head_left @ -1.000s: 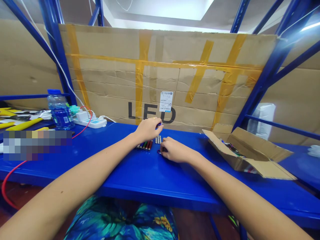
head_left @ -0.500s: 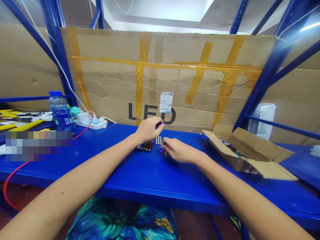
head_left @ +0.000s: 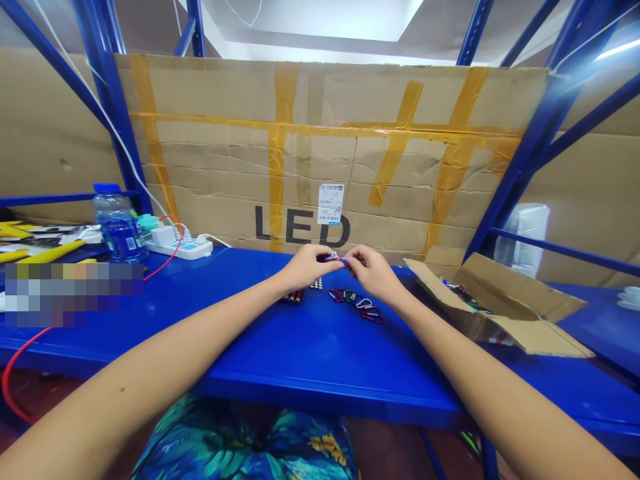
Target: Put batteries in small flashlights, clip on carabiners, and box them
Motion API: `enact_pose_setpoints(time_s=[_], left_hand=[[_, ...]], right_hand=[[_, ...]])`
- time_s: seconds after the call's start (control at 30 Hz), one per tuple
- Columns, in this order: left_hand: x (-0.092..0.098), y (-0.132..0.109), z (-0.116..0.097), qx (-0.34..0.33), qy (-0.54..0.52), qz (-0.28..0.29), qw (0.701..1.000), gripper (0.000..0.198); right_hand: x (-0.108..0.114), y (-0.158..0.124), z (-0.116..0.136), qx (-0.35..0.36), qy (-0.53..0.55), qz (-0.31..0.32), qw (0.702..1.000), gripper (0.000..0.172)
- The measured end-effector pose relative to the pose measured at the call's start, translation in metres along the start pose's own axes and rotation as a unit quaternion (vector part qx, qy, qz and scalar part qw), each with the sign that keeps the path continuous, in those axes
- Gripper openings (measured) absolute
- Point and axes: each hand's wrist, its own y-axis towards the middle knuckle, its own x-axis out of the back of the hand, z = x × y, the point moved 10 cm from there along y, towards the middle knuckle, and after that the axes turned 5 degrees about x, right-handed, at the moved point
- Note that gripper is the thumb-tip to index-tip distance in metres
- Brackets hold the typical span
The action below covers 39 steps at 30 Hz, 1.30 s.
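My left hand (head_left: pixel 306 265) is closed on a slim purple tube (head_left: pixel 329 257) with a silvery end pointing right. My right hand (head_left: pixel 371 272) pinches a purple carabiner (head_left: pixel 345 262), most of it behind the fingers, right at the tube's silvery end. Whether the two are joined I cannot tell. Below my right hand, several carabiners (head_left: pixel 351 295) in red, green and silver lie in a slanting row. Short coloured tubes (head_left: pixel 297 297) lie side by side under my left hand, partly covered. Beside them small silver round pieces (head_left: pixel 317 283) stand in rows.
An open cardboard box (head_left: pixel 465 319) with small parts stands to the right. On the left are a bottle of blue liquid (head_left: pixel 119 227), a power strip (head_left: pixel 187 248) and yellow-handled items (head_left: pixel 55 250). A large cardboard sheet (head_left: pixel 225 167) rises behind the blue table (head_left: pixel 280 360).
My right hand has risen from the table with the purple carabiner and met the tube in my left hand. The row of carabiners has come into view. My left hand has shifted slightly right and down.
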Motion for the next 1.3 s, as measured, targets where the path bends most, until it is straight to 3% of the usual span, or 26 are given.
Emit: enact_pose_setpoints(time_s=[0.07, 0.2, 0.27, 0.43, 0.77, 0.83, 0.93, 1.1, 1.3], left_hand=[[0.001, 0.0, 0.001, -0.001, -0.002, -0.01, 1.0, 0.023], [0.006, 0.0, 0.001, -0.002, 0.014, -0.034, 0.999, 0.019], [0.009, -0.001, -0.001, -0.013, 0.027, -0.05, 0.998, 0.017], [0.01, -0.005, -0.011, -0.065, 0.062, -0.074, 0.993, 0.017], [0.001, -0.006, -0.008, -0.055, 0.105, -0.056, 0.991, 0.01], [0.0, -0.005, -0.003, -0.029, 0.108, -0.041, 0.993, 0.009], [-0.001, -0.005, 0.001, 0.001, 0.123, -0.025, 0.992, 0.025], [-0.007, -0.008, -0.01, -0.052, 0.197, 0.0, 0.979, 0.012], [-0.012, -0.014, -0.02, -0.086, 0.334, -0.007, 0.939, 0.017]], right_hand=[[-0.012, -0.003, -0.002, -0.037, 0.082, 0.031, 0.995, 0.014], [-0.027, -0.01, -0.01, -0.131, 0.261, 0.054, 0.955, 0.019], [-0.026, -0.011, -0.011, -0.142, 0.292, 0.039, 0.945, 0.019], [-0.021, -0.008, -0.007, -0.113, 0.282, 0.007, 0.953, 0.02], [-0.01, -0.002, 0.007, -0.002, 0.029, -0.025, 0.999, 0.012], [-0.007, -0.002, 0.009, 0.018, -0.014, -0.028, 0.999, 0.012], [-0.001, -0.001, 0.011, 0.046, -0.088, -0.034, 0.995, 0.013], [0.005, -0.002, 0.016, 0.081, -0.173, -0.033, 0.981, 0.015], [-0.006, -0.007, 0.032, 0.123, -0.224, 0.005, 0.967, 0.014]])
